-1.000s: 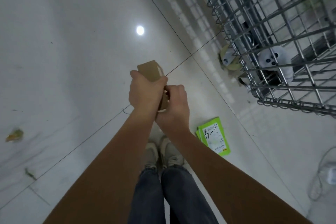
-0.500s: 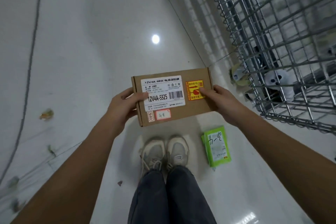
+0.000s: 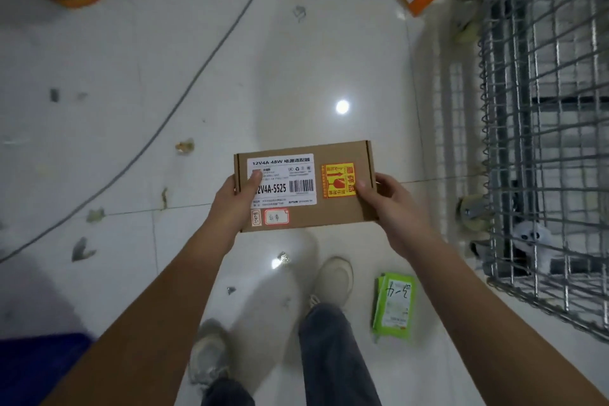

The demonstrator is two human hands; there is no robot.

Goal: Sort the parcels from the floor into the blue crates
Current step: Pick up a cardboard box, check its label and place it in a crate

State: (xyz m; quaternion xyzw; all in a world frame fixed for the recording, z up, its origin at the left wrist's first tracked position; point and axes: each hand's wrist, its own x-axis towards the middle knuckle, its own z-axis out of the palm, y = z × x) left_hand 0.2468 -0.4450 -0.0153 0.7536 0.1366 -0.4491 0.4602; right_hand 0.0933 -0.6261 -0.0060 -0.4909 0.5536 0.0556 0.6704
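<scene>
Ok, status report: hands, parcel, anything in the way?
Both hands, left hand and right hand, grip cardboard box, label up. Green parcel on floor. Blue crate lower left.

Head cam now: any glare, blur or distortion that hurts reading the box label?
Head view: ceiling-light glare sits on the floor tiles above the cardboard box, not on it. Large print on the white label is legible, fine print soft; the left hand thumb hides its first character. Frame edges are blurred, the wire cage bowed by the wide lens.
</scene>
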